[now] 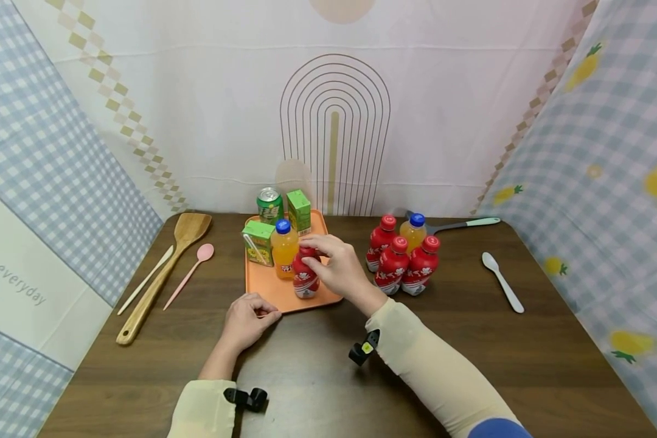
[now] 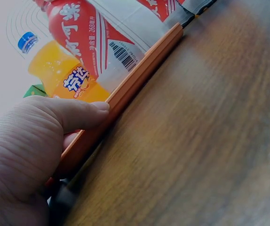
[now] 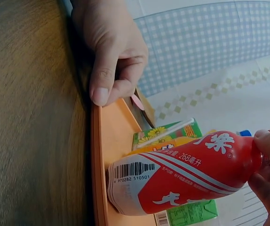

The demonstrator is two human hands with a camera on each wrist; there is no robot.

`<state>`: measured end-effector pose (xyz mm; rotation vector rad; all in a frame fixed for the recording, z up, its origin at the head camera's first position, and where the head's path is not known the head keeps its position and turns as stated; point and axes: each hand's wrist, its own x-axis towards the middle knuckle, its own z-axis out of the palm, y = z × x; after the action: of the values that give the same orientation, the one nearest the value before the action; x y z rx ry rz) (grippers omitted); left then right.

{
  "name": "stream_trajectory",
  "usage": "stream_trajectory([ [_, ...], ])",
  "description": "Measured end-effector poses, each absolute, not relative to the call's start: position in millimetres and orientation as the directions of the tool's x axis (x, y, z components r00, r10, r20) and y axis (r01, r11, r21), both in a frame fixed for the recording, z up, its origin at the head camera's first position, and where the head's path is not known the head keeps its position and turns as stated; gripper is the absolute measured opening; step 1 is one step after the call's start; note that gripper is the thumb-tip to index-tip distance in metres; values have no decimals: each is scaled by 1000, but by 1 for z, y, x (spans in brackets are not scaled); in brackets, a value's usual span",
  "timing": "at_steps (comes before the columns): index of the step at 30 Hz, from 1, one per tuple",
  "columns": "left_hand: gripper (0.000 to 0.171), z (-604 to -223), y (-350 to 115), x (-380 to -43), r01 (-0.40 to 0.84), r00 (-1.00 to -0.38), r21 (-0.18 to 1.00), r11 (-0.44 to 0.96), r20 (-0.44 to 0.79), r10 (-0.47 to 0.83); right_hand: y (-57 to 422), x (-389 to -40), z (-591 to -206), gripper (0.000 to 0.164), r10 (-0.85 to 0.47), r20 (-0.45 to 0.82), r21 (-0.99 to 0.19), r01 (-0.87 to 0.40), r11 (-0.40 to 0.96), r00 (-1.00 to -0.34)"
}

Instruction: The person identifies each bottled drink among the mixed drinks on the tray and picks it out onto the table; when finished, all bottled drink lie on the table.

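My right hand [image 1: 344, 267] pinches the neck of a red drink bottle [image 1: 305, 283] between thumb and fingers. The bottle stands upright at the front of the orange tray [image 1: 268, 293]; in the right wrist view its base [image 3: 125, 188] is inside the rim. At the tray's front left corner my left hand [image 1: 246, 321] pinches the rim, its thumb [image 2: 85, 113] on top. Behind the red bottle is an orange soda bottle [image 1: 283, 252] with a blue cap. A green juice box [image 1: 258, 243], another green box [image 1: 298, 212] and a green can [image 1: 270, 205] share the tray.
Right of the tray stand several red bottles [image 1: 392, 267] around another orange soda bottle [image 1: 413, 231]. A grey-headed utensil [image 1: 462, 224] and a white spoon [image 1: 502, 283] lie farther right. On the left lie a wooden spatula [image 1: 164, 280], a pink spoon [image 1: 188, 277] and a pale stick [image 1: 145, 281].
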<state>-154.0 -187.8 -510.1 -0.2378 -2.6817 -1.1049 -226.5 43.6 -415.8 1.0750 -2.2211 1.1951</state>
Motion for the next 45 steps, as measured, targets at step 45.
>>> stream_trajectory([
  [45,12,-514,-188,-155,232,-960,675,700,276,52,126,-179,-379,36,-260,674,-631,-722,285,-692],
])
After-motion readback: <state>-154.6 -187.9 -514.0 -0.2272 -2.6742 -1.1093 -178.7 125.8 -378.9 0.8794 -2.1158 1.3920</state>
